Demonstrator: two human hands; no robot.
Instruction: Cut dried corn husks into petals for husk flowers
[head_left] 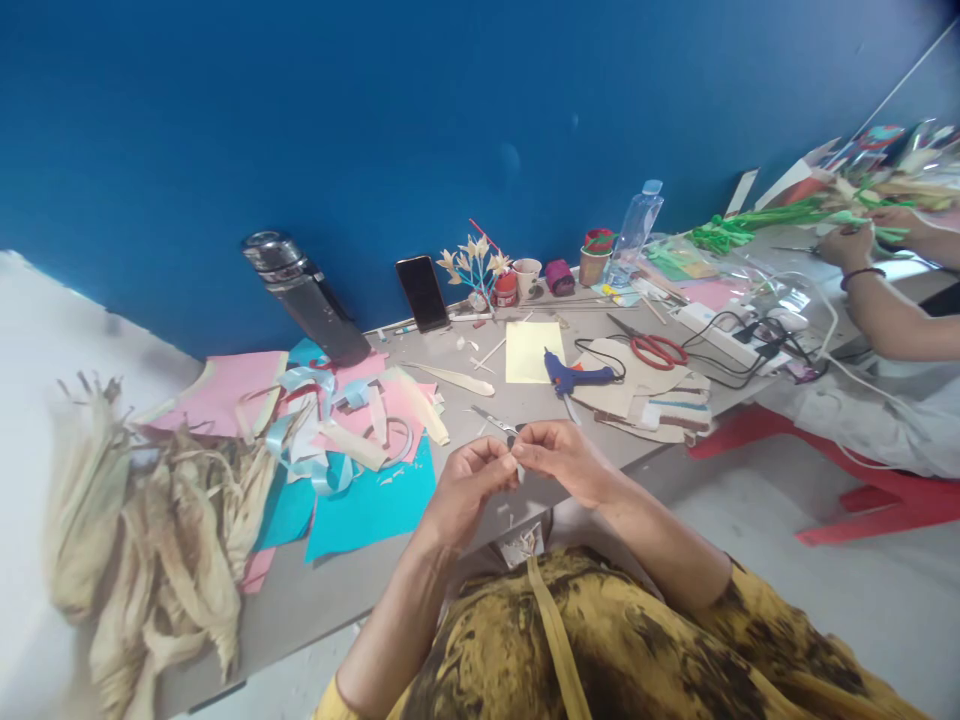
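Over the table's front edge, my left hand and my right hand meet with thumbs and fingertips pinched together. A small pale bit shows just below the fingertips, too small to name. Right behind the fingers lies a small pair of scissors, its handles partly hidden by my hands. A blue glue gun rests on the table beyond my right hand, near a yellow paper square. A strip of dried corn husk lies farther back.
Dried corn husks pile up at the left, beside coloured paper and blue ribbon. A dark flask, a phone and husk flowers stand along the wall. Red-handled scissors and a power strip lie right, near another person's arm.
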